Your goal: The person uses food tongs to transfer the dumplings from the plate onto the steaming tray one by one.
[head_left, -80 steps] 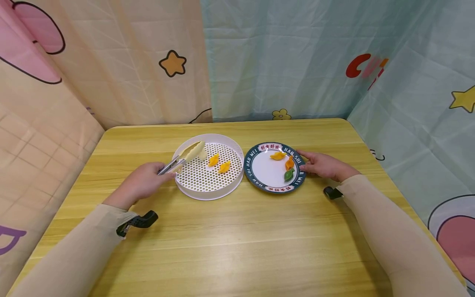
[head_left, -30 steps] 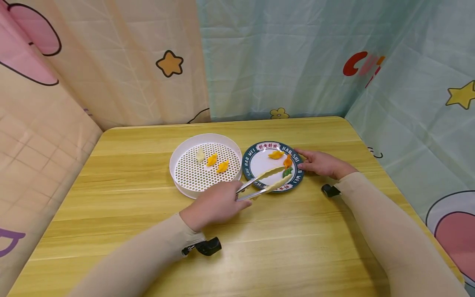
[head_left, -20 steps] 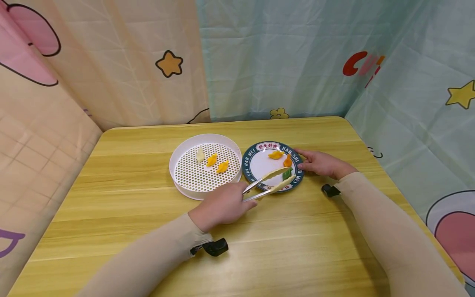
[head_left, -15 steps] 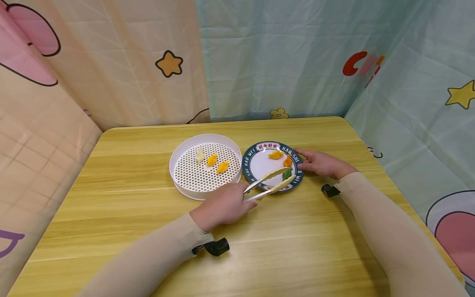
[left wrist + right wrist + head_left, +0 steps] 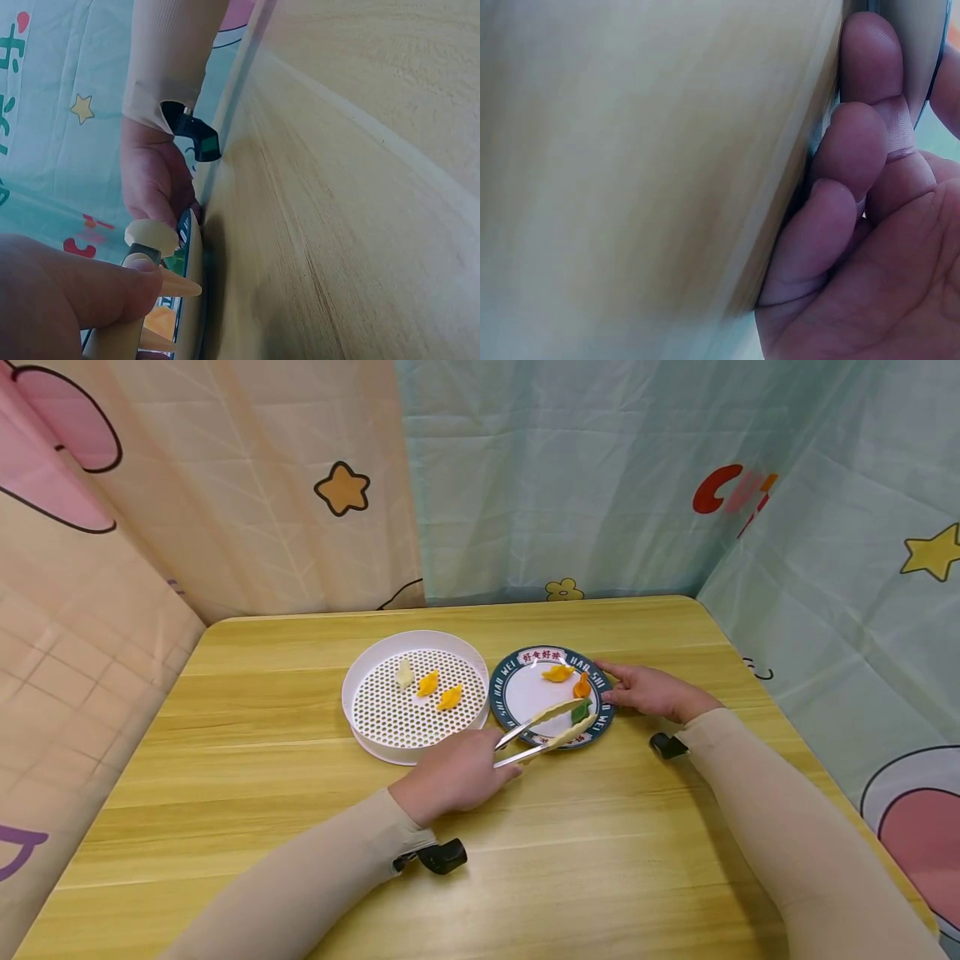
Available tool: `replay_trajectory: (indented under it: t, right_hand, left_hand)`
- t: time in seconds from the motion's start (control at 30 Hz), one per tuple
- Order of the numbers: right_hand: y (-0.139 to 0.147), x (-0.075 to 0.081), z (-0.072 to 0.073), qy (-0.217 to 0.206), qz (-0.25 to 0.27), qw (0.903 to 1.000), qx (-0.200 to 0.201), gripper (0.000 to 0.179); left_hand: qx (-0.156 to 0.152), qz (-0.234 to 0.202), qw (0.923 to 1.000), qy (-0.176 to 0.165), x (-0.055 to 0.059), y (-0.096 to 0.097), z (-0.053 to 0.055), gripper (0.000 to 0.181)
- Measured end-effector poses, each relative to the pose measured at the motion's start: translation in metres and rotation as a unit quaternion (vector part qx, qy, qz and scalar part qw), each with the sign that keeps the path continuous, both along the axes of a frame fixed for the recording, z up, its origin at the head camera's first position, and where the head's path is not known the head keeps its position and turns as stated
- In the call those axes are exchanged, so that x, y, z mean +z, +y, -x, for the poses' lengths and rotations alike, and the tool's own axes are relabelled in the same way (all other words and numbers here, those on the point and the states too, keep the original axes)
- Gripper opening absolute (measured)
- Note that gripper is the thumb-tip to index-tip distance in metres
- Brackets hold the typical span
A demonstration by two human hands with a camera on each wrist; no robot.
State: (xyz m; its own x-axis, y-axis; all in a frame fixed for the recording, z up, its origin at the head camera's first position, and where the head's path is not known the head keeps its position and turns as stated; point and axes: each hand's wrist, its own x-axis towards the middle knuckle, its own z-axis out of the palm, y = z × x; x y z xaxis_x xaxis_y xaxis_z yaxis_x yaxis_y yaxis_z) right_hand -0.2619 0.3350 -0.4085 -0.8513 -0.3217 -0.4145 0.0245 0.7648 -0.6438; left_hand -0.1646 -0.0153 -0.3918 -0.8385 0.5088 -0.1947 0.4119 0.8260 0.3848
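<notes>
My left hand (image 5: 457,772) holds a pair of metal tongs with cream tips (image 5: 558,708), spread over the plate on either side of a green dumpling (image 5: 581,711). An orange dumpling (image 5: 582,685) and a yellow one (image 5: 557,673) lie beside it on the white plate with a dark green rim (image 5: 504,697). At the plate's right edge my right hand (image 5: 656,692) grips the rim, thumb above and fingers tucked under, as the right wrist view shows. In the left wrist view a thumb (image 5: 112,289) presses along the tongs, and the green dumpling (image 5: 176,262) shows behind the tips.
Left of the plate stands a round white steamer tray (image 5: 351,714) with a perforated base. It contains a pale dumpling (image 5: 405,674) and two yellow ones (image 5: 450,697). Both stand on a wooden table (image 5: 600,843), with printed curtains (image 5: 487,485) behind it.
My left hand has carried the tongs from the steamer tray rightward to the plate, where their tips now straddle the green dumpling. My right hand has stayed at the plate's rim.
</notes>
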Motion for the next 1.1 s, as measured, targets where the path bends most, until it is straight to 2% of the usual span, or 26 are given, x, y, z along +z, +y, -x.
replay_trajectory:
  t: [0.37, 0.57, 0.83, 1.1]
  right_hand:
    - [0.000, -0.001, 0.001, 0.000, 0.001, 1.0000, 0.001, 0.077]
    - [0.000, -0.001, 0.000, 0.001, 0.000, 1.0000, 0.002, 0.077]
    - [0.000, 0.001, 0.000, 0.000, 0.003, 1.0000, 0.000, 0.078]
    - [-0.001, 0.001, 0.000, 0.000, 0.000, 1.0000, -0.003, 0.078]
  left_hand:
    - [0.003, 0.015, 0.9998, 0.012, -0.005, 0.004, 0.002, 0.045]
    - [0.008, 0.021, 0.9997, 0.005, -0.004, 0.006, 0.003, 0.046]
    - [-0.001, 0.031, 0.9995, -0.007, 0.003, 0.008, 0.008, 0.048]
    - [-0.011, 0.042, 0.9991, -0.005, 0.008, 0.009, 0.011, 0.047]
